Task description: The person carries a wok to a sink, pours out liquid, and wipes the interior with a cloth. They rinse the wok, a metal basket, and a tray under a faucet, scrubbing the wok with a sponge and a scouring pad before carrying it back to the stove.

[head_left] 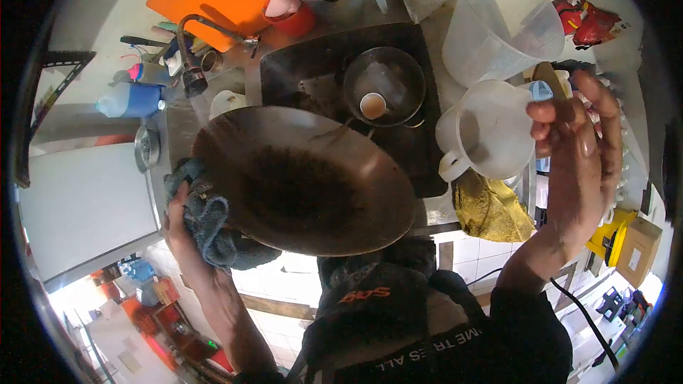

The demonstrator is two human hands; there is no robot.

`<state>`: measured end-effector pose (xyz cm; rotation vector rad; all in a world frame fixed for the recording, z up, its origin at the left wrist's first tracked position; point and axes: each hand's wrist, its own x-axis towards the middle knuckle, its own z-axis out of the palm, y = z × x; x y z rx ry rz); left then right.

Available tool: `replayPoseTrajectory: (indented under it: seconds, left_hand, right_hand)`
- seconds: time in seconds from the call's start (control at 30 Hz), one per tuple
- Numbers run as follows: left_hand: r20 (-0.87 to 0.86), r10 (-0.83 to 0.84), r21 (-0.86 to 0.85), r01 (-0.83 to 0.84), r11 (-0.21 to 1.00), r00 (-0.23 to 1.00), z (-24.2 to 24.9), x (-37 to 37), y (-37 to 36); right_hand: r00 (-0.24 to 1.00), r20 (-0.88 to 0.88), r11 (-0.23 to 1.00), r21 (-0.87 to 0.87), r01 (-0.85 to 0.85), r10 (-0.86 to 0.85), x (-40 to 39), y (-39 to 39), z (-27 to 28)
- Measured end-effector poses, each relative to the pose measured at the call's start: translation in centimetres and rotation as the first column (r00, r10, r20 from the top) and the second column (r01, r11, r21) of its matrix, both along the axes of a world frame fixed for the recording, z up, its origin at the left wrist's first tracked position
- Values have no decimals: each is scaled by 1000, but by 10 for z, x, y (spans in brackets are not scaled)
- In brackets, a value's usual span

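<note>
A large dark wok (306,192), blackened inside, is held tilted in front of my body. My left hand (179,215) is closed on a grey-blue cloth (213,220) bunched against the wok's left edge. The cloth hides the part of the wok under that grip. My right hand (580,131) is raised at the right, fingers bent and apart, with nothing seen in it. Just left of its fingertips stands a translucent plastic jug (491,128). A small light-blue piece (541,90) shows beside the fingertips.
Behind the wok is a dark sink (284,75) with a round pan (356,99) and a small cup (373,105) in it. A faucet (192,75) arches at its left. A large clear container (473,35) and a yellow cloth (491,210) are at the right.
</note>
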<state>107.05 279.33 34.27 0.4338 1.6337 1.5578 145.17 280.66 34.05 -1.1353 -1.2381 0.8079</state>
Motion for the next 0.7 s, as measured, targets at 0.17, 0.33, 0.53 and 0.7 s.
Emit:
replayPoseTrajectory:
  seconds: [0.17, 0.33, 0.53, 0.7]
  left_hand:
    - [-7, -16, -14, 16, 1000, 1000, 1, 0, 0]
    - [-16, -39, 19, 39, 999, 999, 0, 0, 0]
    - [-20, -64, 11, 64, 998, 998, 1, 2, 1]
    - [-49, -33, -9, 33, 999, 998, 0, 2, 2]
  right_hand:
    - [990, -133, 999, 8, 51, -49, 13, -10, -4]
    - [985, -170, 998, 50, 37, -28, 15, -12, -7]
    - [979, -191, 998, 18, 68, -63, 13, -10, -15]
    - [980, -187, 997, 33, 70, -62, 13, -8, -19]
